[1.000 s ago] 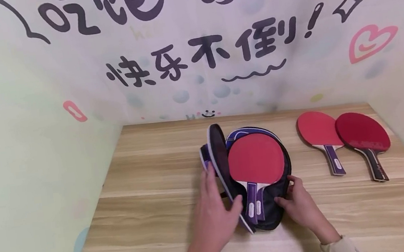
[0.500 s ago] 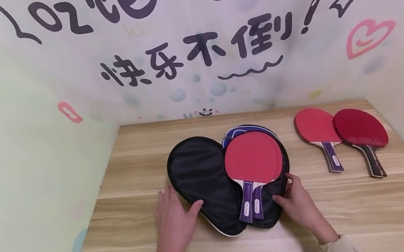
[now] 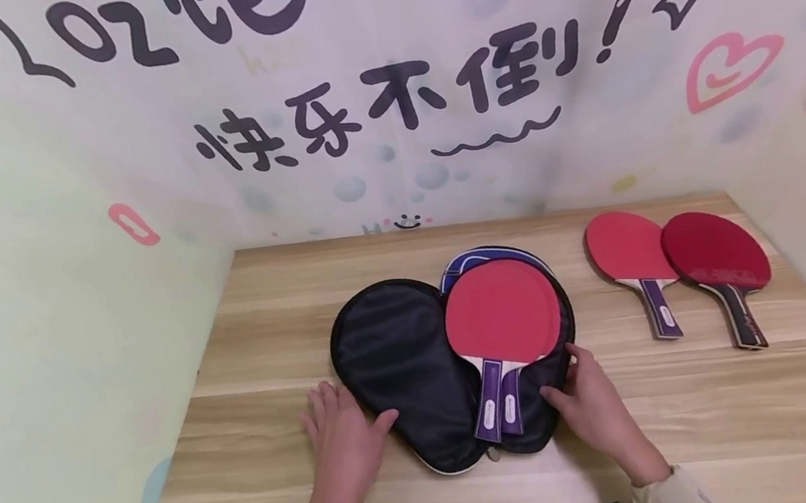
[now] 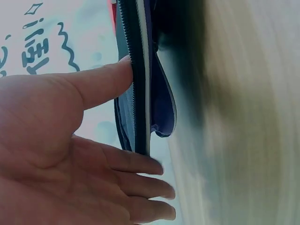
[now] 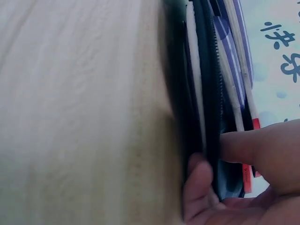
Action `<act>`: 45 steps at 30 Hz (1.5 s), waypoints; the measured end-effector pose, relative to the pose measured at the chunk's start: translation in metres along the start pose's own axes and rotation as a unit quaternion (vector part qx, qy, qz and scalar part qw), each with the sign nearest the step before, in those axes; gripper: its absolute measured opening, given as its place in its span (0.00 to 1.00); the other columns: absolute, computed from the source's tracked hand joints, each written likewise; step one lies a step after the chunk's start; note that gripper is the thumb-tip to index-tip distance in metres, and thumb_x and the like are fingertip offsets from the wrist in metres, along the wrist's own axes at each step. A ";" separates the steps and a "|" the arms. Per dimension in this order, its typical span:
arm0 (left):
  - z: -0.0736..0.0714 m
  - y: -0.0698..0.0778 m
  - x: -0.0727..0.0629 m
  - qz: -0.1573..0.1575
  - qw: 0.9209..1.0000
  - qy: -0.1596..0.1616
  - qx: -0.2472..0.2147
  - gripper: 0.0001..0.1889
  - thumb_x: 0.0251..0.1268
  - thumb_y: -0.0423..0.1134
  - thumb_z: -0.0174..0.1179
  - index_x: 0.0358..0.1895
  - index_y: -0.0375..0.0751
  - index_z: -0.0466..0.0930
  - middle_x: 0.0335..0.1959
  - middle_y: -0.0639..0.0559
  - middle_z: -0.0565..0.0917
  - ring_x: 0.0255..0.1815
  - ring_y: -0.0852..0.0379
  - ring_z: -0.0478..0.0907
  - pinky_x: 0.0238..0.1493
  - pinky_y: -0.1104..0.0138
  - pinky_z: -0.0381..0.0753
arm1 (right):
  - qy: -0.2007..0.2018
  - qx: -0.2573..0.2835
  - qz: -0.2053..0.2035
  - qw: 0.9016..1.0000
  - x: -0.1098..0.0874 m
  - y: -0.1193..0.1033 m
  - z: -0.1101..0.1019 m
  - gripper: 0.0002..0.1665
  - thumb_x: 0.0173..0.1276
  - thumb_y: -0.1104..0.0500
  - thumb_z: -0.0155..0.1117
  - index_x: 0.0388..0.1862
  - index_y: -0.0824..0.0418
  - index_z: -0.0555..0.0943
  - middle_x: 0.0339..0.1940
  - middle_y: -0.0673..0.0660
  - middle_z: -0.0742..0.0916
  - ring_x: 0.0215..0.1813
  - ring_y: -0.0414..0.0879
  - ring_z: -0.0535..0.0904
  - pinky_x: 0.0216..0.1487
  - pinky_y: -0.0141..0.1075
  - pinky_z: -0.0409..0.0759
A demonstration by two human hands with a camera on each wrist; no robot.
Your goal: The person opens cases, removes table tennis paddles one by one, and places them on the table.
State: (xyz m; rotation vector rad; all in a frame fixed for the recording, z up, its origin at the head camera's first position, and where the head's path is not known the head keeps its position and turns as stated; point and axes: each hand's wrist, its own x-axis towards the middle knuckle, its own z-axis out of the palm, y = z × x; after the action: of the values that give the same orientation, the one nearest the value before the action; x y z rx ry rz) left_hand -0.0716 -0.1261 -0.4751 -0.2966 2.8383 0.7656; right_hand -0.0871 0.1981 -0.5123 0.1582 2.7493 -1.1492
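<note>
A black table tennis bat case (image 3: 397,361) lies unzipped and spread open on the table, its lid folded over to the left. Two red bats (image 3: 497,311) with purple handles are stacked in its right half, handles toward me. At the lid's lower left edge rests my left hand (image 3: 344,452), fingers extended; in the left wrist view the thumb (image 4: 110,77) touches the zipped rim (image 4: 136,93). My right hand (image 3: 596,412) pinches the case's right edge between thumb and fingers, as the right wrist view shows with the thumb (image 5: 248,143) on the rim.
Two more bats lie at the right, a red one with a purple handle (image 3: 629,245) and a darker red one (image 3: 716,251) overlapping it. Wooden tabletop (image 3: 254,328) surrounds the case. A printed wall (image 3: 366,197) stands behind, with side walls left and right.
The case lid, upright a second ago, has swung down flat to the left with my left hand following it. The right hand has kept its grip on the case's right edge.
</note>
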 end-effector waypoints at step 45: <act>0.037 0.037 0.022 0.198 0.974 -0.049 0.102 0.57 0.52 0.70 0.69 0.83 0.56 0.51 0.86 0.41 0.42 0.85 0.31 0.36 0.81 0.34 0.42 | 0.039 -0.135 -0.038 0.989 -0.025 -0.073 0.016 0.23 0.66 0.48 0.68 0.19 0.58 0.71 0.19 0.52 0.75 0.19 0.43 0.69 0.20 0.34 0.66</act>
State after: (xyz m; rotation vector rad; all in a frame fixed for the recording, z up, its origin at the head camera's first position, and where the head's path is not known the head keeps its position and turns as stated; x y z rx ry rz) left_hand -0.0969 -0.0788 -0.4937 0.3374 2.8814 0.5249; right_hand -0.0721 0.1347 -0.4682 0.0665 2.9683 -0.7898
